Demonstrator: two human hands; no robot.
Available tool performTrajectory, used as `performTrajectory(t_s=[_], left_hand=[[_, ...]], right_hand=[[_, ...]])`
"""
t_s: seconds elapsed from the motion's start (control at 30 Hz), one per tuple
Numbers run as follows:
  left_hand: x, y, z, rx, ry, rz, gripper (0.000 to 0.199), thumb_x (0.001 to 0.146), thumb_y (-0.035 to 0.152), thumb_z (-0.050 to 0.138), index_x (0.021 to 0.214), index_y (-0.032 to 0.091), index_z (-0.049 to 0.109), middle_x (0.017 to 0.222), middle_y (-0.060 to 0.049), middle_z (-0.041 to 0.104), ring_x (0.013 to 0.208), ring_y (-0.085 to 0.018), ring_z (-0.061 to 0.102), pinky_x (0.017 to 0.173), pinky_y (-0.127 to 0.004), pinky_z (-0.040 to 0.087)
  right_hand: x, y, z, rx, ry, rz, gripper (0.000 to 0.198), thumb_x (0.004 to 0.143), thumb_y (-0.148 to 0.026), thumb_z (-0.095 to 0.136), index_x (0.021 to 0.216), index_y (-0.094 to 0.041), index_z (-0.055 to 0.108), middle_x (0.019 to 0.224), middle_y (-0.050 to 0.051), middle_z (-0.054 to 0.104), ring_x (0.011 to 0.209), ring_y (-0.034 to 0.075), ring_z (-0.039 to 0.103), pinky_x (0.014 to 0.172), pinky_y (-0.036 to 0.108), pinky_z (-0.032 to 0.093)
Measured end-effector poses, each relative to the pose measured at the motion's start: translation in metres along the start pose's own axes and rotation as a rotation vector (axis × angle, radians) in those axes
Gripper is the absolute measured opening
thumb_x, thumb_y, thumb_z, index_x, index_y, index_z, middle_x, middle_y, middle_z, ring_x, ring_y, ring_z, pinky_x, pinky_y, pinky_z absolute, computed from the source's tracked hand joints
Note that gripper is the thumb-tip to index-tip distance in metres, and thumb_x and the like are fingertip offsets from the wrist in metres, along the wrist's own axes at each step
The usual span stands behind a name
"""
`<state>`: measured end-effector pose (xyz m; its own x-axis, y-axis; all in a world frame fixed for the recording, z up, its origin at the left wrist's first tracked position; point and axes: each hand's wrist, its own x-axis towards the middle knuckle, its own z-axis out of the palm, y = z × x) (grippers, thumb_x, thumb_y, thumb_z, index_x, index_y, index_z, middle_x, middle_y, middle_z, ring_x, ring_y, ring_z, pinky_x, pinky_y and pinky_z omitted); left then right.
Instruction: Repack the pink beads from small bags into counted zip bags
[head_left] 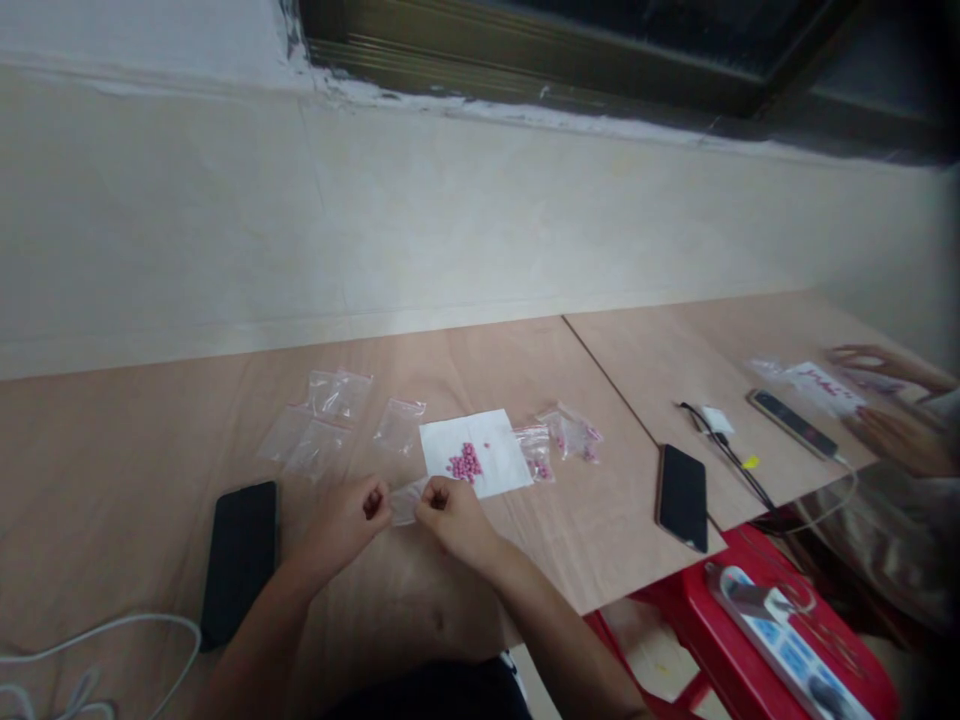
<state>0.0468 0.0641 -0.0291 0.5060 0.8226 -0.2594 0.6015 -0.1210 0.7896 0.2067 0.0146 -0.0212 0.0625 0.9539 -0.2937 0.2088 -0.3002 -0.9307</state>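
Note:
Between my two hands a small clear zip bag (pixel 406 503) is stretched just above the wooden table. My left hand (pixel 351 517) pinches its left side, and my right hand (pixel 452 515) pinches the right side. Past my right hand lies a white sheet of paper (pixel 501 485) bearing a heap of pink beads (pixel 466 463). Bags with pink beads (pixel 574 434) sit at the paper's right edge. To the left of the paper rest several clear zip bags (pixel 400 425) that look flat.
A black phone (pixel 240 560) lies left of my forearm, near a white cable (pixel 105 630). Another phone (pixel 682 498), black cables and a power bank (pixel 792 424) lie to the right. A co-worker's hands (pixel 900 370) work there. A red stool (pixel 697 610) holds a power strip (pixel 780 640).

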Motion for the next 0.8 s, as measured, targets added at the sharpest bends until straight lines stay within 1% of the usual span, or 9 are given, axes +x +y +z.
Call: performTrajectory(t_s=[0.17, 0.27, 0.33, 0.4, 0.47, 0.57, 0.63, 0.73, 0.8], left_hand=[[0.007, 0.009, 0.002, 0.055, 0.032, 0.135, 0.033, 0.068, 0.014, 0.049, 0.101, 0.019, 0.053, 0.095, -0.005, 0.058, 0.081, -0.017, 0.057, 0.071, -0.03, 0.047], [0.008, 0.007, -0.002, 0.066, 0.051, 0.203, 0.034, 0.072, 0.011, 0.045, 0.103, 0.02, 0.054, 0.109, -0.007, 0.055, 0.103, -0.021, 0.052, 0.091, -0.037, 0.042], [0.006, 0.006, -0.003, 0.033, -0.033, 0.241, 0.036, 0.077, 0.018, 0.048, 0.112, 0.023, 0.051, 0.119, -0.007, 0.053, 0.115, -0.022, 0.046, 0.099, -0.039, 0.035], [0.003, 0.007, -0.002, -0.01, -0.132, 0.243, 0.05, 0.076, 0.028, 0.056, 0.124, 0.026, 0.042, 0.129, -0.007, 0.047, 0.12, -0.024, 0.042, 0.102, -0.04, 0.033], [0.002, 0.008, 0.002, -0.034, -0.145, 0.225, 0.06, 0.073, 0.033, 0.062, 0.127, 0.027, 0.038, 0.132, -0.008, 0.045, 0.121, -0.026, 0.041, 0.102, -0.042, 0.033], [0.009, 0.008, 0.007, -0.041, -0.069, 0.203, 0.049, 0.076, 0.035, 0.059, 0.121, 0.026, 0.044, 0.126, -0.008, 0.05, 0.118, -0.025, 0.045, 0.102, -0.042, 0.033], [0.016, 0.007, 0.007, -0.023, -0.032, 0.197, 0.045, 0.075, 0.034, 0.06, 0.117, 0.025, 0.048, 0.122, -0.007, 0.052, 0.116, -0.024, 0.046, 0.101, -0.042, 0.034], [0.025, 0.004, 0.004, 0.018, 0.008, 0.191, 0.046, 0.07, 0.035, 0.065, 0.112, 0.025, 0.05, 0.118, -0.006, 0.054, 0.113, -0.024, 0.047, 0.1, -0.042, 0.035], [0.028, 0.001, 0.004, 0.031, 0.026, 0.193, 0.046, 0.069, 0.035, 0.066, 0.11, 0.024, 0.051, 0.116, -0.006, 0.054, 0.113, -0.024, 0.048, 0.099, -0.041, 0.035]], right_hand=[[0.004, 0.0, 0.005, -0.031, -0.002, -0.111, 0.015, 0.065, -0.013, 0.051, 0.053, -0.019, 0.043, 0.05, -0.006, 0.042, 0.049, 0.008, 0.038, 0.047, 0.02, 0.029], [0.005, 0.003, -0.001, -0.059, 0.054, -0.086, 0.017, 0.065, -0.014, 0.051, 0.051, -0.019, 0.042, 0.048, -0.006, 0.041, 0.049, 0.008, 0.038, 0.047, 0.021, 0.027], [0.006, 0.005, -0.005, -0.016, 0.083, -0.07, 0.017, 0.066, -0.016, 0.05, 0.052, -0.019, 0.041, 0.048, -0.006, 0.04, 0.049, 0.008, 0.038, 0.046, 0.02, 0.028], [0.006, 0.005, -0.009, 0.076, 0.077, -0.035, 0.018, 0.069, -0.021, 0.048, 0.054, -0.02, 0.039, 0.045, -0.007, 0.039, 0.045, 0.008, 0.038, 0.043, 0.02, 0.028], [0.007, 0.005, -0.014, 0.186, -0.005, 0.023, 0.021, 0.072, -0.03, 0.049, 0.057, -0.021, 0.038, 0.043, -0.008, 0.039, 0.039, 0.007, 0.036, 0.039, 0.02, 0.028], [0.011, 0.009, -0.026, 0.246, -0.085, 0.056, 0.029, 0.075, -0.045, 0.047, 0.06, -0.021, 0.042, 0.045, -0.007, 0.043, 0.035, 0.008, 0.038, 0.037, 0.021, 0.03], [0.018, 0.017, -0.038, 0.152, 0.088, 0.017, 0.032, 0.078, -0.048, 0.045, 0.063, -0.02, 0.046, 0.052, -0.004, 0.049, 0.042, 0.01, 0.044, 0.043, 0.023, 0.036], [0.034, 0.037, -0.056, -0.172, 0.502, -0.026, 0.021, 0.078, -0.037, 0.049, 0.072, -0.018, 0.053, 0.069, 0.004, 0.058, 0.061, 0.015, 0.054, 0.057, 0.027, 0.042], [0.044, 0.05, -0.065, -0.314, 0.617, -0.019, 0.012, 0.077, -0.029, 0.051, 0.073, -0.018, 0.056, 0.076, 0.008, 0.059, 0.067, 0.017, 0.055, 0.06, 0.028, 0.042]])
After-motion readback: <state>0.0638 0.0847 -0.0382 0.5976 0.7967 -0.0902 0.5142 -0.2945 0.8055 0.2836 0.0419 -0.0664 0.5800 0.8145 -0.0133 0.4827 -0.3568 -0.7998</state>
